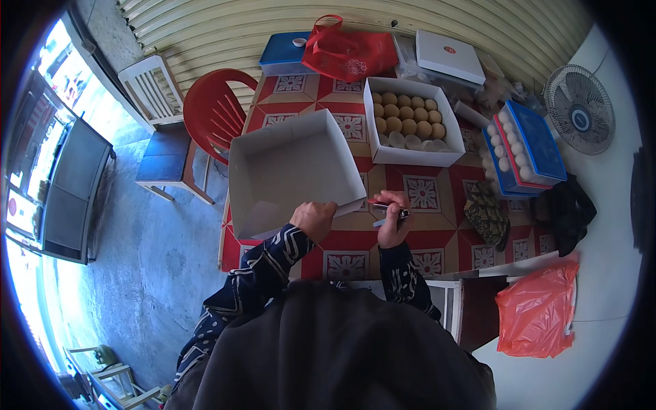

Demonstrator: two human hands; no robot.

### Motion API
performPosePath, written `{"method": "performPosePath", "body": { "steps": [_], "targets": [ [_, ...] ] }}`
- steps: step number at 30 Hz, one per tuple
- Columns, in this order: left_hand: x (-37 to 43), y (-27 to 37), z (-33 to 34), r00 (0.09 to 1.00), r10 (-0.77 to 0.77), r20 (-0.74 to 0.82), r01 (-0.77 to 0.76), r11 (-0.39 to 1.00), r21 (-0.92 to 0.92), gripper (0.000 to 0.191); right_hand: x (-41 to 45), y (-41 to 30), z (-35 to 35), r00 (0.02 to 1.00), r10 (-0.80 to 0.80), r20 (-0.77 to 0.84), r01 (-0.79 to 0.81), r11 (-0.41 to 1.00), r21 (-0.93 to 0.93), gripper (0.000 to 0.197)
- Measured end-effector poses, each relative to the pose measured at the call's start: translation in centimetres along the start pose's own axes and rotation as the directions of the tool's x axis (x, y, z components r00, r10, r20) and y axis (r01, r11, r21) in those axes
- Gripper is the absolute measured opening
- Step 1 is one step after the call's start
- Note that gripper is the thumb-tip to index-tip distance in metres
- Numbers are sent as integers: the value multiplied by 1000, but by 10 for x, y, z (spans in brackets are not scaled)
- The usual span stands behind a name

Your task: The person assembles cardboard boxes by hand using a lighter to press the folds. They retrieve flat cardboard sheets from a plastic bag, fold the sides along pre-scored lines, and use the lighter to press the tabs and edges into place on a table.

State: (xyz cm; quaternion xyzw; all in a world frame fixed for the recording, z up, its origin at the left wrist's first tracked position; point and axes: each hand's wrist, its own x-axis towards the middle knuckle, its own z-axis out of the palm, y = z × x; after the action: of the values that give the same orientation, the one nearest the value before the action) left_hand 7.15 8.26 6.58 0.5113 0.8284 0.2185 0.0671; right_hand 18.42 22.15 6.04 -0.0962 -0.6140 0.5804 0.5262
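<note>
My left hand (313, 220) grips the near right corner of an open white cardboard box (294, 164). That box has nothing inside and stands slightly turned on the table. Just right of the same corner, my right hand (393, 225) holds a small metal stapler (402, 213), partly hidden by my fingers. Beyond it sits a second white box (417, 156), filled with rows of round light-brown items (408, 126). White cups (411, 142) line its near side; whether they hold anything I cannot tell.
A patterned red and beige cloth covers the table (341, 262). At the back are a red bag (353, 54), a blue-lidded container (283, 48) and a flat white box (448, 54). Stacked containers of round white items (528, 148), a patterned pouch (486, 215) and a fan (580, 115) stand right; a red chair (212, 110) left.
</note>
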Motion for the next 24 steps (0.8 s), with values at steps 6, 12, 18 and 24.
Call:
{"method": "performPosePath", "body": {
  "steps": [6, 12, 18, 24],
  "targets": [
    [-3, 4, -1, 999, 8, -32, -8, 1000, -8, 19, 2, 10, 11, 973, -105, 205, 146, 970, -192, 26],
    [-4, 12, -8, 997, 40, -71, -41, 999, -25, 25, 13, 32, 10, 900, -296, 319, 417, 796, -439, 20],
    [8, 16, -15, 1000, 15, 12, -16, 999, 35, 23, 17, 34, 24, 883, -309, 352, 459, 720, -520, 29],
    [22, 19, -24, 985, 5, 175, -14, 999, 51, 17, 18, 43, 25, 894, -320, 313, 445, 713, -542, 32]
  ]
}}
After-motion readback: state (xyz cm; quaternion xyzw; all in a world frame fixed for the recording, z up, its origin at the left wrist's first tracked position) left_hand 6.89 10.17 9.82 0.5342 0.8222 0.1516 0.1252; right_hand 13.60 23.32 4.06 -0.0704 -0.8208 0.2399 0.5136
